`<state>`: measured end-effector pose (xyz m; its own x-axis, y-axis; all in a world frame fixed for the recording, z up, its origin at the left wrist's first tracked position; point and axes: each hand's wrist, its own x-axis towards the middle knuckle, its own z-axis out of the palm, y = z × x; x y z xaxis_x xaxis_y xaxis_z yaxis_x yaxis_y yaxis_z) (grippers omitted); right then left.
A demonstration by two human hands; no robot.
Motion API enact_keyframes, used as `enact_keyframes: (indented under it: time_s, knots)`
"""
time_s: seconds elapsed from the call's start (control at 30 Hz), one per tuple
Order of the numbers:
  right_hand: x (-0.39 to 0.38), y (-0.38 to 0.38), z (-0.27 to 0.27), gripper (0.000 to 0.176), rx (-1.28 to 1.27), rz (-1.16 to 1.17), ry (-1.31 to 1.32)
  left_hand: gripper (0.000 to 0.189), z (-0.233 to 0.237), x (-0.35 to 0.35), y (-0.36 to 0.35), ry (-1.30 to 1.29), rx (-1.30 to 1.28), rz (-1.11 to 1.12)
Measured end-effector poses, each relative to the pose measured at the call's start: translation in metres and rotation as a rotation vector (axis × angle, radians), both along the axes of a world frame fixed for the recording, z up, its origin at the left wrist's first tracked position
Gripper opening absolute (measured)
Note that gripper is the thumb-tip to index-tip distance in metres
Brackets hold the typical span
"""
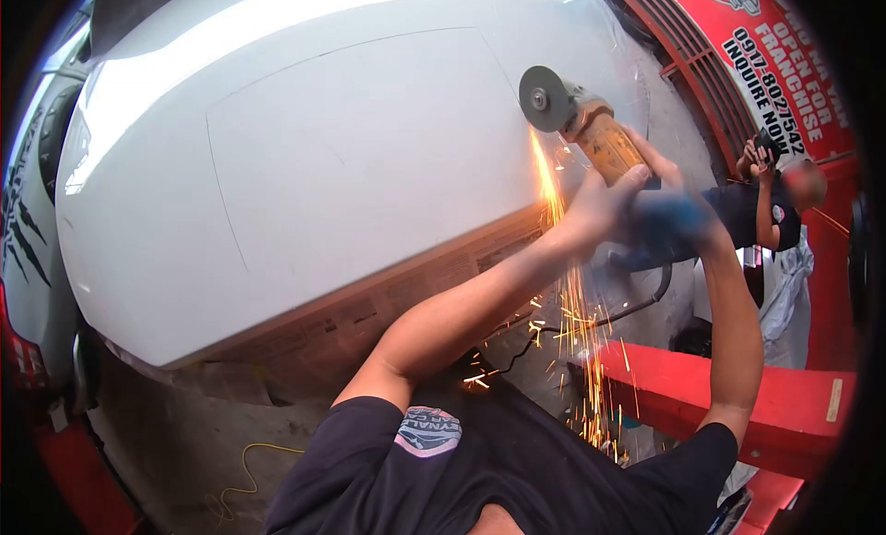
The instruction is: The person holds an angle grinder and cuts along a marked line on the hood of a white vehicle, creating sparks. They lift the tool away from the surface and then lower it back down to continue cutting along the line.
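An orange angle grinder [611,149] with a thin dark cutting disc [547,99] is held up over a large white vehicle panel [369,166], which looks like a roof. My left hand [598,205] wraps the grinder's body from the near side, thumb lying along it. Gripping the grinder further back is my right hand [663,166], partly blurred, with a blurred blue patch around it. Bright sparks [546,170] stream down from the disc's lower edge, at the panel's right part. Thin dark lines [208,152] mark a large outline on the panel, its right line running close to the disc.
Printed paper [369,304] covers the panel's near edge. A black cord [637,304] hangs below the grinder. Red beams [784,396] stand at the right. Another person [771,203] stands at the right, hands raised around a dark object. A yellow cable [247,461] lies on the floor.
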<state>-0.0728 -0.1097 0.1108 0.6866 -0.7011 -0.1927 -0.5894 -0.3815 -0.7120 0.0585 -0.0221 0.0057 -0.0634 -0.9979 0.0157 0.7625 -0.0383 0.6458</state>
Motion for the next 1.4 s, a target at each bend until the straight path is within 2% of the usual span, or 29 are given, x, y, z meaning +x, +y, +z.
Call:
enact_keyframes:
  time_s: [0.3, 0.47, 0.73, 0.93, 1.03, 1.17, 1.23, 1.33, 1.4]
  knots:
    - [-0.002, 0.005, 0.004, 0.109, 0.034, 0.000, -0.007, 0.066, -0.004, -0.001, 0.000, 0.008, -0.084, -0.017]
    - [0.000, 0.010, 0.010, 0.110, -0.025, 0.036, 0.010, 0.067, -0.001, -0.003, 0.005, 0.002, -0.034, -0.042]
    - [0.007, 0.022, 0.020, 0.111, 0.054, -0.030, 0.042, 0.068, -0.004, -0.005, 0.002, 0.007, -0.039, -0.035]
    - [0.002, 0.000, 0.005, 0.110, 0.024, 0.027, -0.007, 0.067, 0.000, 0.003, -0.004, 0.020, -0.104, -0.028]
    - [0.009, 0.003, 0.008, 0.109, 0.045, -0.014, -0.002, 0.065, 0.004, 0.009, -0.003, 0.004, -0.082, 0.036]
    - [0.018, 0.004, 0.012, 0.110, 0.007, -0.011, -0.020, 0.063, 0.002, 0.017, -0.007, -0.036, -0.045, -0.058]
    - [0.021, 0.000, 0.016, 0.110, 0.003, -0.003, 0.055, 0.063, 0.002, 0.018, -0.010, -0.041, -0.023, -0.079]
    - [0.019, -0.006, 0.007, 0.111, 0.016, -0.006, -0.019, 0.064, 0.002, 0.017, -0.015, -0.072, -0.046, -0.022]
    - [0.020, -0.008, 0.007, 0.111, 0.026, -0.003, -0.017, 0.064, 0.004, 0.017, -0.016, -0.098, 0.046, 0.011]
